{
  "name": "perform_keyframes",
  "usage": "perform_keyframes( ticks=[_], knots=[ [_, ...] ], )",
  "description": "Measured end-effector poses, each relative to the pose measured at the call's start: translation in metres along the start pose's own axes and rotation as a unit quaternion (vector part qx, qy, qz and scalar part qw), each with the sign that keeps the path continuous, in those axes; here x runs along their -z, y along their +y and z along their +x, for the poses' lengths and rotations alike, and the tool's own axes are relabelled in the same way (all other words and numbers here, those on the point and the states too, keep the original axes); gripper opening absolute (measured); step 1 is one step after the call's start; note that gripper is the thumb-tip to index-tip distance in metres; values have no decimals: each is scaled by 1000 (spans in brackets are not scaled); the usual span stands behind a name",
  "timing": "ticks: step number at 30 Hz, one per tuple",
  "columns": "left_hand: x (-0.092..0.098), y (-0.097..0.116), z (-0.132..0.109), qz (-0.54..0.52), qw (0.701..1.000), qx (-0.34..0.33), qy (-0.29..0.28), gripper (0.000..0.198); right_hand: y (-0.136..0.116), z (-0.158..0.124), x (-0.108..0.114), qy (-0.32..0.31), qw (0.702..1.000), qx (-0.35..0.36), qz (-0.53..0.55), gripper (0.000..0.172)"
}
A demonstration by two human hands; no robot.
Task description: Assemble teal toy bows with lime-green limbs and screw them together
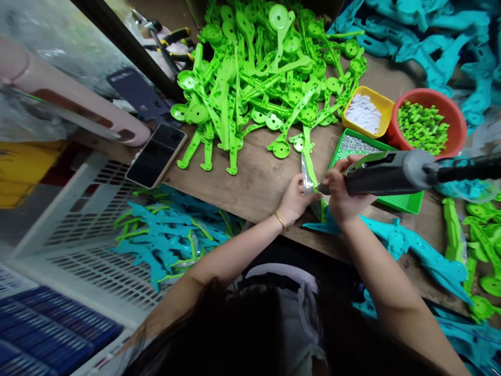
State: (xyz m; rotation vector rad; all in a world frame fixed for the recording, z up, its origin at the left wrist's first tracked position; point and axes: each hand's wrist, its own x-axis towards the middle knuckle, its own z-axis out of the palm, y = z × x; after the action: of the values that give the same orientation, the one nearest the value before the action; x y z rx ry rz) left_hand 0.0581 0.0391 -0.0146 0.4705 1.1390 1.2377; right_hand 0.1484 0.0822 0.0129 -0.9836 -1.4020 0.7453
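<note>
My left hand (294,202) pinches a long bright-green plastic part (308,162) near the front edge of the table. A clear, shiny strip shows along this part beside my fingers. My right hand (345,197) is wrapped round a grey and black electric screwdriver (387,175), which lies almost level with its tip pointing left. That tip meets the green part right beside my left fingertips; the exact contact point is hidden. Below my right hand, a turquoise plastic part (420,248) lies along the table edge, partly covered by my wrist.
Behind my hands rises a heap of green parts (250,78). Small screws fill a green tray (410,203); nearby stand a yellow tub (385,107) of white pieces and a red bowl (456,122). A phone (156,155) lies left, above a white crate (82,209) of parts.
</note>
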Motion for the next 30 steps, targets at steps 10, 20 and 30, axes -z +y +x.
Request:
perform_keyframes(
  ticks=[10, 20, 30],
  knots=[
    [6, 7, -6, -33, 999, -2, 26, 48, -7, 64, 22, 230, 965, 112, 55, 35],
    [-4, 3, -16, -38, 997, 57, -31, 76, 53, 93, 51, 242, 966, 95, -1, 34],
    [-4, -1, -16, -27, 999, 40, -21, 72, 59, 88, 50, 237, 968, 73, -26, 26]
  ],
)
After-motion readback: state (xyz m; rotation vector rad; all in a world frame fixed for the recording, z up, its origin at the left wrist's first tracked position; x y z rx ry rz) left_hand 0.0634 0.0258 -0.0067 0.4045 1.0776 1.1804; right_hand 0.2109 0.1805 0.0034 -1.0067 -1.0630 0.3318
